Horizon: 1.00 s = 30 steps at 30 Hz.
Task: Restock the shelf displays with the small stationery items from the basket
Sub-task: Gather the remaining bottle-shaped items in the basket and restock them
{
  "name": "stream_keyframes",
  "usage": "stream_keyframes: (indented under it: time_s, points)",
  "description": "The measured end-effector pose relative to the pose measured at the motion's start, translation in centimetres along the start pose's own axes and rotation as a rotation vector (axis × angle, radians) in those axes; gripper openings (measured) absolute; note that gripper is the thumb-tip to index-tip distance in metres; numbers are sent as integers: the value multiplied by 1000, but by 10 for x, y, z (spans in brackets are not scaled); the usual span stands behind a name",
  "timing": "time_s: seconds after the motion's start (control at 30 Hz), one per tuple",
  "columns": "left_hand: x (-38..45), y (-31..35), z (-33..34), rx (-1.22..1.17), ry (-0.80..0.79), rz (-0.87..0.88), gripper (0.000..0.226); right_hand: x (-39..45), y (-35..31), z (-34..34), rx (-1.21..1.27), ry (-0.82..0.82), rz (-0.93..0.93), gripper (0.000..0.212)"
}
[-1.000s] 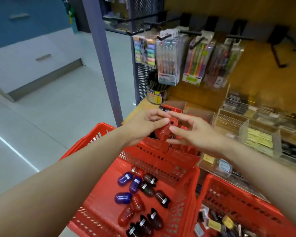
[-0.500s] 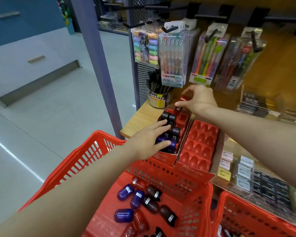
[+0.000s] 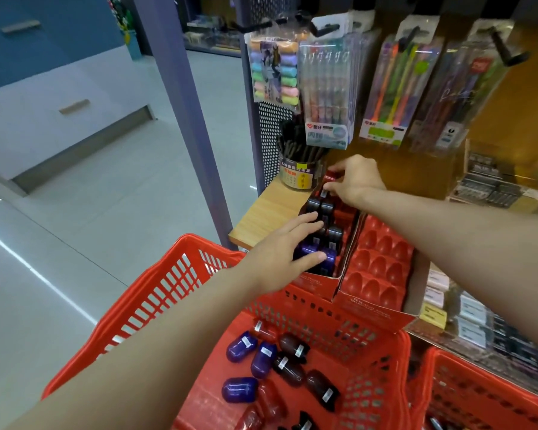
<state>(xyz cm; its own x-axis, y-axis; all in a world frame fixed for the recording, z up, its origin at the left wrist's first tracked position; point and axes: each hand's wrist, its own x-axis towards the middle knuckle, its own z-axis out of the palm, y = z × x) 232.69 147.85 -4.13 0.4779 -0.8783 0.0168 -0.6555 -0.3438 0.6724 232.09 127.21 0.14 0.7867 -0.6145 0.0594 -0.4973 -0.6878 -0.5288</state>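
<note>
Hardly anything has shifted: right hand (image 3: 353,178) still pinches a red sharpener (image 3: 332,176) over the display box (image 3: 319,282); left hand (image 3: 288,252), fingers flat, steadies it. Better seat it squarely; more wait in the basket (image 3: 156,293) below.

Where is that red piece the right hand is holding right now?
The red piece is pinched by the right hand at the far end of the left display tray, just beside the tub of black pens.

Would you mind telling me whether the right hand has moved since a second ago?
Yes. The right hand has gone from over the basket to the far end of the display box, by the pen cup.
</note>
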Motion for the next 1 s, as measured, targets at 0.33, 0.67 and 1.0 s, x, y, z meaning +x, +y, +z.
stream_keyframes:
  time_s: [0.33,0.67,1.0]
  points:
    - [1,4,-3,-6,-6,-13,59,-6,4,-3,-119,-144,-206,46]
    - [-3,29,-12,225,-83,-109,65,-52,-5,-24,-219,-290,-207,82]
    - [-134,17,19,145,59,-316,23,-244,-2,21,455,-137,30,28]
